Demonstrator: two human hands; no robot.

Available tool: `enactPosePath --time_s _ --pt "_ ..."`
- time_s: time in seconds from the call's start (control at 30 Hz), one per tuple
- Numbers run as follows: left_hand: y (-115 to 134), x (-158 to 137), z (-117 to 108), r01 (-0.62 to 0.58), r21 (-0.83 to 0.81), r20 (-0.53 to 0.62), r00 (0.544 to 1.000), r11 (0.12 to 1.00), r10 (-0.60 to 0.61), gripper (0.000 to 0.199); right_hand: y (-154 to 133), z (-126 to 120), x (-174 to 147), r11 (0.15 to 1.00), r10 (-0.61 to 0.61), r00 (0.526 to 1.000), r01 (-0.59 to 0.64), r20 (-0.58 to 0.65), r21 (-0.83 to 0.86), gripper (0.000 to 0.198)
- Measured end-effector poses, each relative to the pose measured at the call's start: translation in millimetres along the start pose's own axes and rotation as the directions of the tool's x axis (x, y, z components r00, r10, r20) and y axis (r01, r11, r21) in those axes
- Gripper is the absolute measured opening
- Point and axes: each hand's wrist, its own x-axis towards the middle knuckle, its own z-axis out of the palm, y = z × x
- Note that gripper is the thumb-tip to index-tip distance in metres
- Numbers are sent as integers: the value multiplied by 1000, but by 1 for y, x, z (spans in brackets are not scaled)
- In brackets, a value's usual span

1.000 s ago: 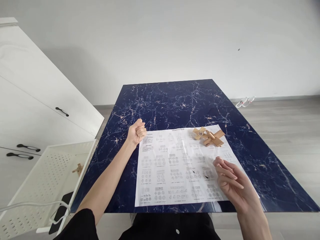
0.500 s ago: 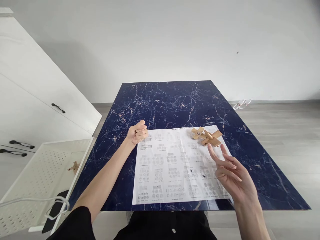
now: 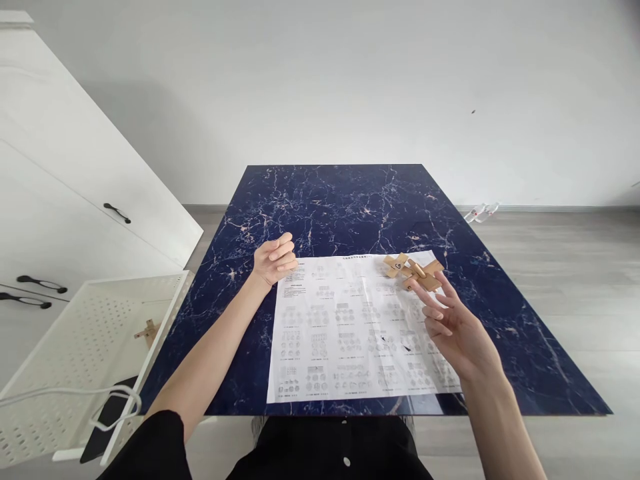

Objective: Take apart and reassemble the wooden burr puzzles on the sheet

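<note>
A printed sheet point(image 3: 330, 340) with small diagrams and text lies on the table's near part. On its upper right corner sit wooden puzzle pieces point(image 3: 427, 277), crossed together, beside a smaller crossed wooden piece point(image 3: 397, 265) marked with a dark letter. My right hand point(image 3: 457, 333) is just in front of them, its fingers apart. Two of its fingertips reach the near side of the larger cluster; whether they touch it I cannot tell. My left hand point(image 3: 275, 261) is at the sheet's upper left corner, fingers curled in with nothing visible in them.
The blue marbled table point(image 3: 330, 207) ends toward a grey wall. At the left stand white cabinets point(image 3: 100, 180) with black handles. An open white perforated basket point(image 3: 75, 340) holds another wooden piece point(image 3: 149, 332); a white cable point(image 3: 65, 393) crosses it.
My right hand has moved up and left, bringing its fingertips to the wooden pieces. The left hand has stayed near the sheet's corner, its curled fingers slightly looser.
</note>
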Motion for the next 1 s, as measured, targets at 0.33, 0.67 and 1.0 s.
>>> enactPosePath --time_s 0.33,0.67,1.0 --pt "-1 1 10 -146 51 15 989 988 146 50 14 1 1 995 -75 996 72 -39 -69 47" --pt "-8 -10 16 -176 360 14 983 916 183 47 42 1 -39 994 -27 989 43 146 -102 36" --pt "-61 -79 73 -232 860 141 964 455 225 22 77 12 -60 980 185 925 -199 331 7 48"
